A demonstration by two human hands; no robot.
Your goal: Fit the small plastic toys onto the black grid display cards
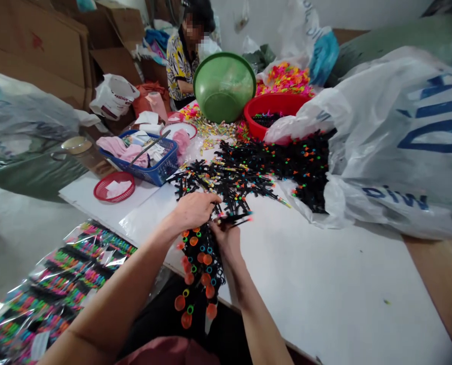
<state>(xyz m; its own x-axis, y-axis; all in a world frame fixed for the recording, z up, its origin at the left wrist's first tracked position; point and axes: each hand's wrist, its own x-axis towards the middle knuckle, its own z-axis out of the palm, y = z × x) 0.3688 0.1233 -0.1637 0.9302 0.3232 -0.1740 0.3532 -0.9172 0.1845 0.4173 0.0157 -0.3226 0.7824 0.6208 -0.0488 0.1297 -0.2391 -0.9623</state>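
Note:
My left hand (196, 209) reaches over the near edge of a pile of thin black plastic pieces (226, 177), its fingers curled down; what they pinch, if anything, is hidden. My right hand (229, 238) is closed around several black plastic pieces with pink and blue tips (234, 219), which stick out to the right, slightly blurred. Below both hands, a bunch of black pieces with orange bulbs and coloured rings (199, 268) hangs over the table's front edge toward my lap. I cannot tell which hand, if either, supports that bunch.
A white plastic sack (385, 142) spills more black pieces at right. Behind stand a red basin (254, 114) and a tilted green basin (226, 88). At left are a blue basket (150, 170), a small red basket (127, 191) and a glass mug (83, 152). A person (182, 61) sits opposite.

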